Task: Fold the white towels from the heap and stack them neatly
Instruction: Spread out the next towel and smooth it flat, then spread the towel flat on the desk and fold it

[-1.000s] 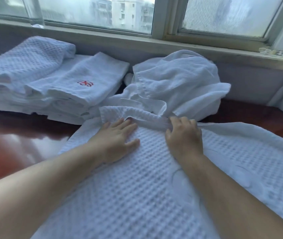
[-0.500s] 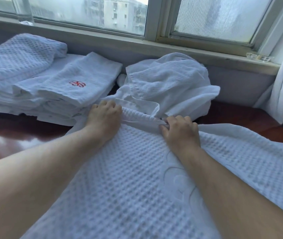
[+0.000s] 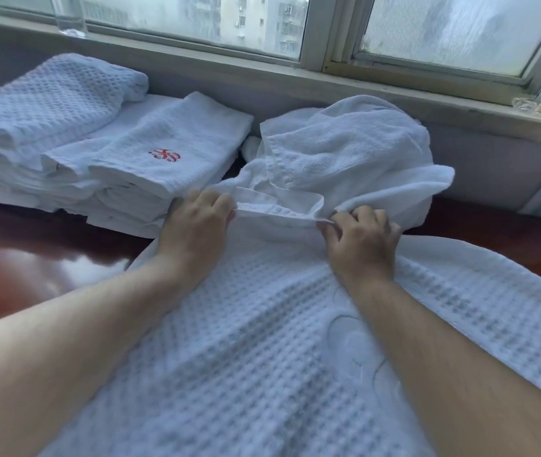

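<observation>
**Hands hold the far edge of the waffle towel (image 3: 262, 341)**

Both hands are curled on the same towel. The left hand (image 3: 196, 225) grips the far hem near its left corner. The right hand (image 3: 361, 239) pinches the hem a bit further to the right. Holding the edge in two spots likely keeps it straight, so it can be pulled back toward the person for a fold.

The waffle towel lies spread out on the dark red table (image 3: 31, 258), under both arms, right in front of the person. Its far edge touches the heap (image 3: 345, 150) of loose towels, which sits under the window. The towel is white, with little bumpy squares all over and a curly pattern near the right arm. Its hem is a smooth band, lifted a little between the hands. It looks soft and floppy.

The stack (image 3: 81, 153) of folded towels sits to the left, just beside the heap, with a red mark (image 3: 164, 155) on one top towel. This towel likely goes there once folded.
</observation>
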A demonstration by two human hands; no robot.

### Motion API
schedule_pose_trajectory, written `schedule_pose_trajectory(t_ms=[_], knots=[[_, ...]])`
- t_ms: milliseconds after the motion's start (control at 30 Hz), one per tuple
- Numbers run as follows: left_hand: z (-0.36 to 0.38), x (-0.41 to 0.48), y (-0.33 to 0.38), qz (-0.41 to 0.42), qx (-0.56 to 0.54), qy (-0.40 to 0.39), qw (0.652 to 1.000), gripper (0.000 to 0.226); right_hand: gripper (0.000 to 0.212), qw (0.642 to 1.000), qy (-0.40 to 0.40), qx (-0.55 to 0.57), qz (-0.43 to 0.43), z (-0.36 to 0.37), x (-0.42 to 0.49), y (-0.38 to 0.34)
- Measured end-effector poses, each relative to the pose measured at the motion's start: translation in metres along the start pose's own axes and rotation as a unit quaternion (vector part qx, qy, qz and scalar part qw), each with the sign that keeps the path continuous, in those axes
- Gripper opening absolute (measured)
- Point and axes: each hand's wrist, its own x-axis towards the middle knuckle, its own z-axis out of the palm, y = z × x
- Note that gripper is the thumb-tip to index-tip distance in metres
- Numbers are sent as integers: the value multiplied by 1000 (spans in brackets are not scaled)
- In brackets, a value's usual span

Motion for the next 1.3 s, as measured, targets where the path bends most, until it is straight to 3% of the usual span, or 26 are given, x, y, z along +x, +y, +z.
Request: schedule_pose_trajectory(t_ms=[200,300,367,433,533,733,833,967,1067,1200,1300], knots=[[-59,22,-4,108,-45,82,990,19,39,982,150,57,-102,-36,6,-8],[-94,14,-10,194,-55,74,977,21,38,962,184,25,-200,-69,4,-14],[-114,-4,-20,246,-24,47,968,15,36,945,182,22,-271,-89,-9,-20],[-128,-27,-33,288,3,5,958,26,34,930,159,35,-329,-105,-30,-30],[-139,-60,-50,311,3,-37,950,27,27,919,121,39,-373,-119,-64,-44],[-144,-111,-72,282,-12,-140,949,21,24,916,44,48,-396,-127,-105,-49],[-146,-122,-76,214,-24,-239,947,38,24,918,17,50,-393,-127,-114,-50],[-152,-120,-72,154,-18,-300,941,63,27,919,-3,65,-390,-121,-120,-49],[-152,-115,-63,167,-16,-319,933,58,26,933,11,60,-354,-117,-120,-51],[-147,-107,-54,233,18,-268,935,38,23,954,58,51,-290,-117,-103,-53],[-142,-96,-55,272,40,-131,952,10,23,951,106,-1,-289,-119,-87,-52]])
